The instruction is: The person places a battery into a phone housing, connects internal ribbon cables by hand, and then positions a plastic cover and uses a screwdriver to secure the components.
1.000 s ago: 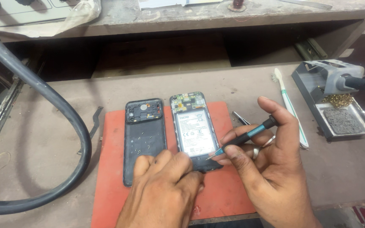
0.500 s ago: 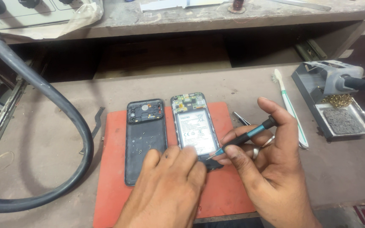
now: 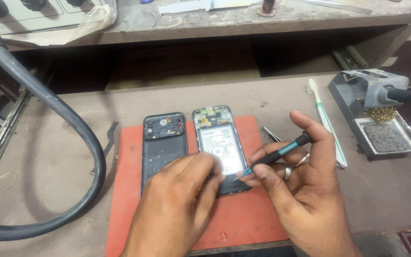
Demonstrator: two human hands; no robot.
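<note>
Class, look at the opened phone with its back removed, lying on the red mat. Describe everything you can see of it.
The opened phone lies flat, back up, on the red mat, parallel to its removed black cover on its left. A white-labelled battery fills its middle; above it sits an exposed circuit board with small metal parts. Its frame looks dark plastic. The left hand covers its lower end, and the right hand brings a teal-banded screwdriver to its lower right edge.
</note>
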